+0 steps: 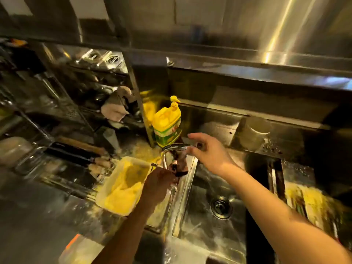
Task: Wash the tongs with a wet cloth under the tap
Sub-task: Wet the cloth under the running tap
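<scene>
Two hands: both at tap (174,148).
Left hand (159,184): grips dark cloth (180,164); tongs unclear.
Right hand (208,152): fingers spread, empty.
Progress: early; washing remains.

Steel everywhere here: a stainless back wall (247,21) catching bright warm streaks of light, and a long steel shelf (266,73) running across below it. To the left stands a dim wire rack (62,88) crowded with kitchenware, a grey rag (116,106) hanging from it. The wet steel surface (38,212) below glints yellow.
</scene>
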Demonstrator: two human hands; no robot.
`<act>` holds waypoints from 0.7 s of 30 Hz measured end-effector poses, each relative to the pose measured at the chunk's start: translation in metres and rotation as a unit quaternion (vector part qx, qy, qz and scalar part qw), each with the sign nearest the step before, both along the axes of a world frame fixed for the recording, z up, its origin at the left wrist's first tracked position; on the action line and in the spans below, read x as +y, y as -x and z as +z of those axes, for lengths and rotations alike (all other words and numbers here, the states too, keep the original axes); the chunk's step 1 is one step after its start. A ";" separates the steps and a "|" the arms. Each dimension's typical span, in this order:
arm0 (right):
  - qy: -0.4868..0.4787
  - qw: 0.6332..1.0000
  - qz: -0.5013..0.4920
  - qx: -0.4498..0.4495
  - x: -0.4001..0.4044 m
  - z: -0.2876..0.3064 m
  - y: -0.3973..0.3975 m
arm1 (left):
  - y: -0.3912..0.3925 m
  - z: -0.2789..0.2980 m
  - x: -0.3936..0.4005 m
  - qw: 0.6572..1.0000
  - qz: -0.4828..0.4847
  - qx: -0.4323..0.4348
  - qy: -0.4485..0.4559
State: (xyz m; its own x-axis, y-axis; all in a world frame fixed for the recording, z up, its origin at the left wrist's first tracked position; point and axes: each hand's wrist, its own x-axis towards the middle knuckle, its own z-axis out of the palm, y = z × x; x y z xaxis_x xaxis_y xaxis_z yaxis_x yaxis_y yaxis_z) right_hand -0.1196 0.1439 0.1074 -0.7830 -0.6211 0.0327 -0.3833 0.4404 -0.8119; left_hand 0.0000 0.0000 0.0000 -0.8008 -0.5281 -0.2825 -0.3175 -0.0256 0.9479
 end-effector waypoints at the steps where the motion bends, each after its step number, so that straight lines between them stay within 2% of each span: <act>1: 0.007 1.000 -0.002 0.003 -0.010 -0.003 0.001 | 0.006 -0.009 -0.010 0.999 0.008 -0.024 0.038; 4: 0.009 1.000 -0.001 0.018 -0.032 -0.012 0.001 | 0.025 -0.023 -0.035 0.980 0.043 -0.128 0.144; 7: 0.001 0.999 -0.019 0.040 -0.041 -0.022 0.002 | 0.040 -0.036 -0.038 0.988 0.051 -0.109 0.095; 13: 0.000 0.998 -0.041 0.042 -0.038 -0.027 0.004 | 0.056 -0.072 -0.041 0.996 -0.030 -0.080 0.040; 17: -0.013 0.999 -0.029 0.043 -0.036 -0.026 0.006 | 0.064 -0.079 -0.052 0.985 -0.127 -0.045 0.112; 19: -0.010 0.999 -0.027 0.031 -0.034 -0.025 0.006 | 0.052 -0.081 -0.057 0.975 -0.064 -0.066 0.202; 21: 0.020 0.999 -0.043 0.001 -0.029 -0.025 0.006 | 0.026 -0.090 -0.046 0.953 0.038 -0.012 0.300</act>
State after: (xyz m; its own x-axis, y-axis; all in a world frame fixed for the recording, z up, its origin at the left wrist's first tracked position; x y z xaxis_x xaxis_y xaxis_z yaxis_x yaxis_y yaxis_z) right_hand -0.1257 0.1151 0.0826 -0.8335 -0.5495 0.0578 -0.3469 0.4389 -0.8289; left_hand -0.0264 -0.0463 -0.0899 -0.7506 -0.6569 0.0711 -0.3580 0.4948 0.7919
